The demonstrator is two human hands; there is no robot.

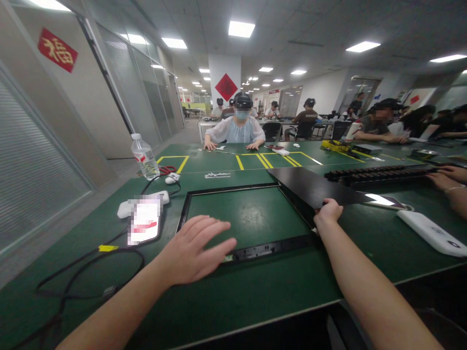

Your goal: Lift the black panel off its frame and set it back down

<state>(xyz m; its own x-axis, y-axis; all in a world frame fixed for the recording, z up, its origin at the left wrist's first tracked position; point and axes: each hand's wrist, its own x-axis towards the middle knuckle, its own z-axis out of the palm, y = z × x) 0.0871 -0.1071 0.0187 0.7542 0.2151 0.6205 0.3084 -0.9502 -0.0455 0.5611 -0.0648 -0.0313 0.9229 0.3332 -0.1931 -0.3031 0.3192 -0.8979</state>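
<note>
A black rectangular frame (189,198) lies flat on the green table (255,291) in front of me. My left hand (197,248) rests open, fingers spread, on the frame's near left corner. My right hand (328,213) is closed on the near edge of a black flat panel (310,187), which is raised at a tilt over the frame's right side.
A phone (145,221) on a white pack, black cables (87,272) and a water bottle (145,156) lie left. A white device (432,232) and a black keyboard (379,173) lie right, by another person's hands (447,180). A person (239,129) sits opposite.
</note>
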